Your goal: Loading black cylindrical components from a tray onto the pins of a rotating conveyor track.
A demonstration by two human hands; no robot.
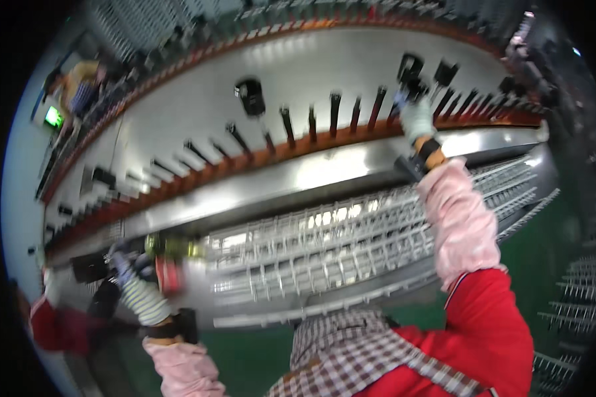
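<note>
My right hand (pixel 417 116), in a pale glove, reaches across to a reddish-brown rail (pixel 298 147) lined with upright black handles (pixel 335 111). Its fingers, partly blurred, appear closed just below the black head of a black-headed utensil (pixel 410 66). Two similar utensils, one with a thin shaft (pixel 446 73) just right of that hand and another (pixel 251 96) farther left, rise from the rail. My left hand (pixel 136 284), in a striped glove, is low at the left beside a dark boxy object (pixel 90 268). A yellow-green and black tool (pixel 173 247) with a red part (pixel 169 274) lies close by; motion blur hides that hand's grip.
A metal wire rack (pixel 324 255) runs in front of me below the steel bench edge (pixel 331 167). Another person's red sleeve (pixel 56 327) shows at the lower left. A person (pixel 79 86) stands at the far left near a lit green screen (pixel 53 118). More racks (pixel 579 291) stand at right.
</note>
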